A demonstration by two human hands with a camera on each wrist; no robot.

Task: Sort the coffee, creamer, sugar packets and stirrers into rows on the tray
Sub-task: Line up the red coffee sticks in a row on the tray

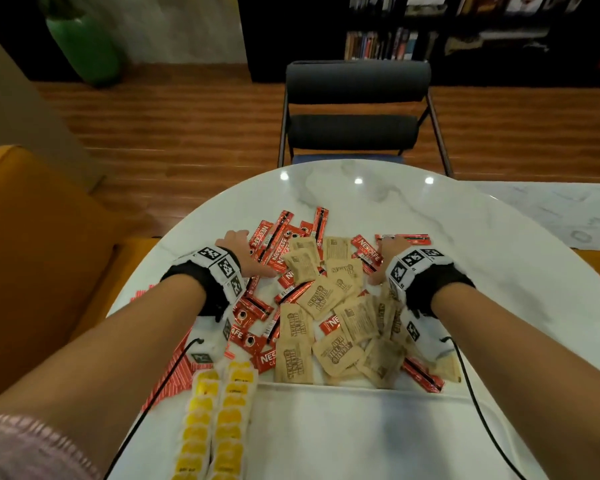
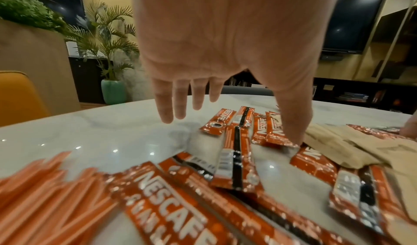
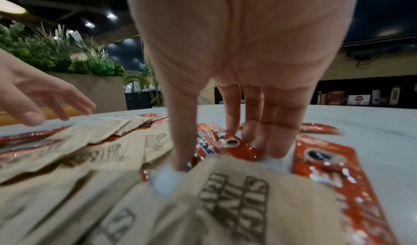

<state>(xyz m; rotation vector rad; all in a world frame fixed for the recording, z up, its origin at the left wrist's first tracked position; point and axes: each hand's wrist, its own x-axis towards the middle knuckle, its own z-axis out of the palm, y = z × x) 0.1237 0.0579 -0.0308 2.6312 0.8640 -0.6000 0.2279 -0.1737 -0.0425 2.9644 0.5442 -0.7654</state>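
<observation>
Nearest, a white tray (image 1: 361, 427) beside yellow creamer packets (image 1: 219, 420). Beyond, brown sugar packets (image 1: 326, 296) and red Nescafé sticks (image 1: 274, 244) litter the marble counter (image 1: 465, 220); left hand (image 1: 243, 251) and right hand (image 1: 388, 258) press flat, fingers straight. Farther, a dark chair (image 1: 357, 105).

Warm, dim indoor light; soft focus and wide-angle bending throughout.

Light is thrown from ceiling spots, seen in the right wrist view and mirrored as small white glints on the glossy bench (image 1: 388, 199). The far room is left dark in the head view, and the bookshelf (image 1: 381, 43) is barely resolved. Straight lines are bowed toward the edges of all three views. In the left wrist view the stirrers (image 2: 45, 191) are smeared and the nearest coffee sachets (image 2: 180, 204) are blurred, with sparkle on their foil. In the right wrist view the near sugar packets (image 3: 225, 204) are out of focus. Soft shadows are cast under the fingers (image 3: 279, 141).
</observation>
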